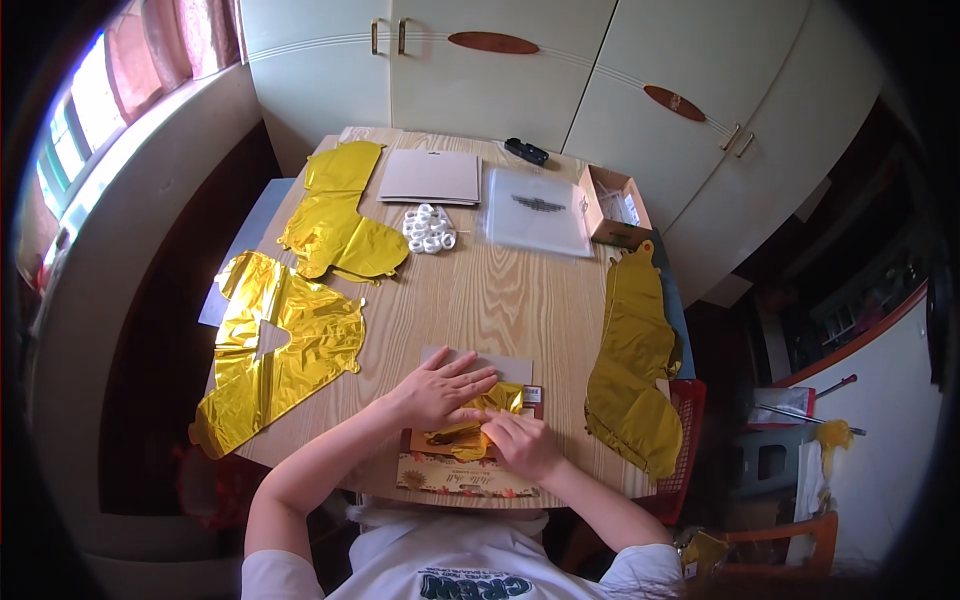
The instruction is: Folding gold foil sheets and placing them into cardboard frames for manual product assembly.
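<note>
A small folded piece of gold foil balloon (510,397) lies on a printed card (465,477) at the table's near edge. My left hand (438,392) rests flat across the foil and a plain grey-brown card (508,367), its fingers stretched out. Beside it, my right hand (522,446) has its fingers curled and pressed together at the foil's edge. The hands nearly meet, and they hide part of the foil. Larger flat gold foil balloons lie to both sides: one at the far left (345,215), one nearer left (290,345), and one at the right (630,370).
Toward the back are stacked plain cards (430,177), small white rolls (430,230), clear plastic bags (538,220), an open cardboard box (617,232) and a black object (526,152). A red basket (687,425) stands off the right edge. Pale cabinets (490,90) rise behind the table.
</note>
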A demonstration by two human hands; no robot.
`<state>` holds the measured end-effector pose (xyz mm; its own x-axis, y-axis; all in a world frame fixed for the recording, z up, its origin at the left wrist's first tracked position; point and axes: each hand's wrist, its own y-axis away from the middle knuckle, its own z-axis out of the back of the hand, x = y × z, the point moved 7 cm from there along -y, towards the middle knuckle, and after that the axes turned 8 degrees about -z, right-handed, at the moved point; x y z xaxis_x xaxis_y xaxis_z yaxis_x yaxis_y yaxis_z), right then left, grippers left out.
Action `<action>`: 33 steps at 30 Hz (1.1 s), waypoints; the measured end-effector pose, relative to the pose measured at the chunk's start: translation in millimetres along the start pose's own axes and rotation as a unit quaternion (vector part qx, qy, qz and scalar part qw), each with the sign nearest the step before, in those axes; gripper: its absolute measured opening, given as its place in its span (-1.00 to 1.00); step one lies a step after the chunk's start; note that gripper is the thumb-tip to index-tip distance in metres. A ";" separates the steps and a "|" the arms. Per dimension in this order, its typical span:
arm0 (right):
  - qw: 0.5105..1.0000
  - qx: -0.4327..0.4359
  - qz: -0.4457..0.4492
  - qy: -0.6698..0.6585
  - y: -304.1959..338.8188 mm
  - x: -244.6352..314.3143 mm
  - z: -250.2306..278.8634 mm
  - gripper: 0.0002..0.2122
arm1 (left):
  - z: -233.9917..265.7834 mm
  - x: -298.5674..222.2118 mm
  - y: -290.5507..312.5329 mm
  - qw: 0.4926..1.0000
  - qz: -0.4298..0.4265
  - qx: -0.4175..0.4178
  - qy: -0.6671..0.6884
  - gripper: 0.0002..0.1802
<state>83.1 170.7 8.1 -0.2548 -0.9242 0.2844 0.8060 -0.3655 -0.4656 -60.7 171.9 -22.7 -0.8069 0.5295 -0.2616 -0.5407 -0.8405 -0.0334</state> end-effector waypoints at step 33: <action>0.991 0.099 -0.077 0.037 -6.2 -32.8 -10.5 -0.21 | 2.9 3.7 3.4 0.998 -0.054 0.007 -0.044 -0.17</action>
<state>80.8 202.1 -7.2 -0.4156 -0.8674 0.2737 0.8415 -0.4809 -0.2462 -66.2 171.3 -21.0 -0.7607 0.6262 -0.1712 -0.6292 -0.7761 -0.0427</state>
